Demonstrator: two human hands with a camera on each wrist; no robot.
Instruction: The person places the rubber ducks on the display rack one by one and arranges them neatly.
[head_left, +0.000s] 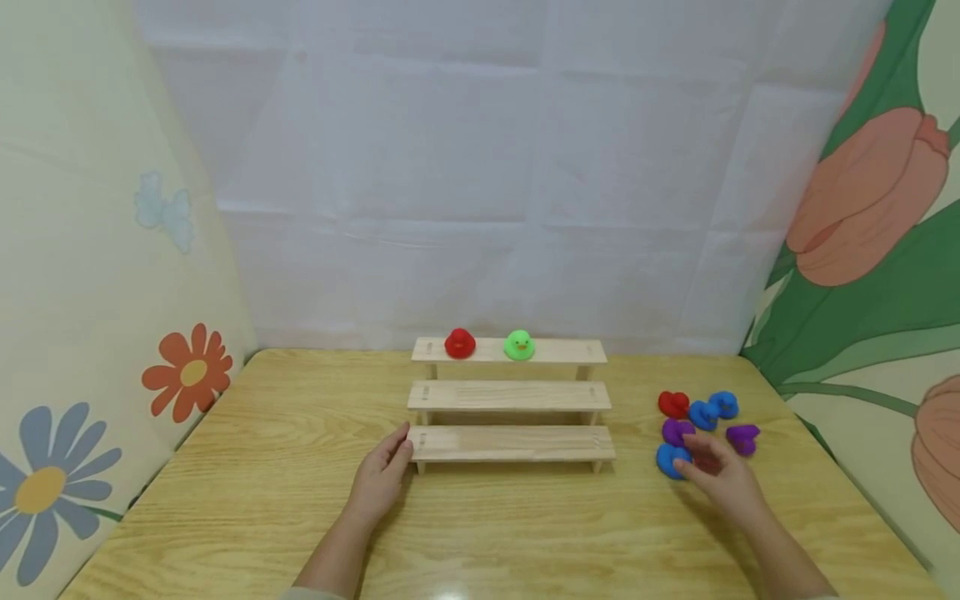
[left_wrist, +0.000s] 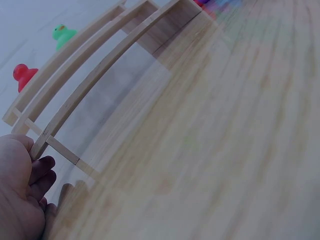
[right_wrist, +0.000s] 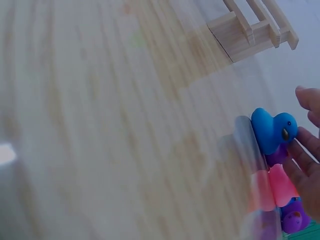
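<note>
A three-step wooden display stand [head_left: 512, 443] stands on the table. My left hand [head_left: 381, 477] holds the left end of its lowest step; in the left wrist view the fingers [left_wrist: 42, 177] curl below the board's end. A red rubber duck [head_left: 460, 344] and a green rubber duck [head_left: 519, 345] sit on the top step. At the right, my right hand [head_left: 720, 479] is over a group of ducks, thumb and fingers apart. Its fingers are beside a blue duck [right_wrist: 272, 131] and a purple duck [head_left: 678, 432]. The hand partly hides a pinkish duck [right_wrist: 283, 185].
Behind the purple duck lie another red duck [head_left: 673, 405] and two blue ducks [head_left: 703, 415]. Farther right, a second purple duck [head_left: 742, 439] lies tipped over. A white cloth [head_left: 480, 167] hangs behind the wooden table [head_left: 480, 533], with flower-printed cloths on both sides.
</note>
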